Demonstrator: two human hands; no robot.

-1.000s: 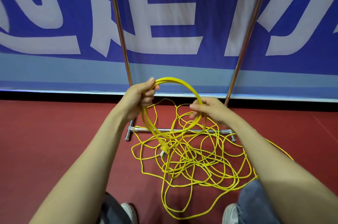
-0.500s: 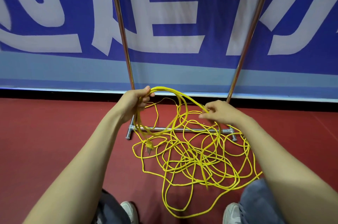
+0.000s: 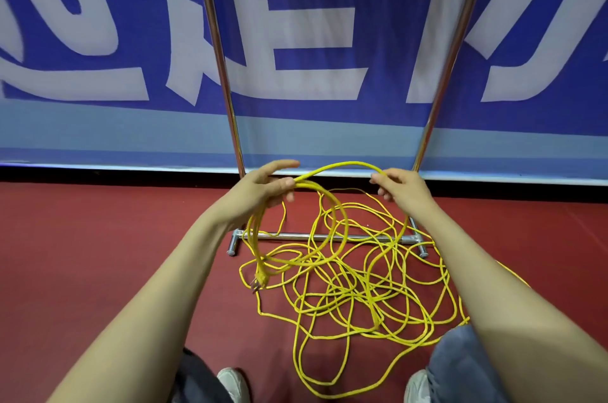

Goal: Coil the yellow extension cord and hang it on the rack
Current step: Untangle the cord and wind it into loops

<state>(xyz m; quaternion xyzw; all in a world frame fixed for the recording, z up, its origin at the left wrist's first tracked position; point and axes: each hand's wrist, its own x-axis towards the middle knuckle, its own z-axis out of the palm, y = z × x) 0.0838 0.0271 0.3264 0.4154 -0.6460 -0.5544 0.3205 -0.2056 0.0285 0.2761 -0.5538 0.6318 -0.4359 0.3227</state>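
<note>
The yellow extension cord [image 3: 362, 290] lies mostly in a loose tangle on the red floor in front of me. My left hand [image 3: 263, 187] holds a small coil of a few loops, and the plug [image 3: 258, 282] dangles from that coil. My right hand [image 3: 399, 187] pinches the cord a short way along, so a raised arc of cord spans between my two hands. The metal rack [image 3: 329, 236] stands just behind the cord; its two chrome uprights rise out of the top of the view and its base bar runs under the tangle.
A blue and white banner [image 3: 296, 40] hangs right behind the rack. My knees and shoes [image 3: 232, 383] are at the bottom edge, close to the nearest loops. Red floor stretches to the left and right.
My right hand slid outward to the right along the cord and lifted a new arc. The coil in my left hand has gained a loop and hangs lower.
</note>
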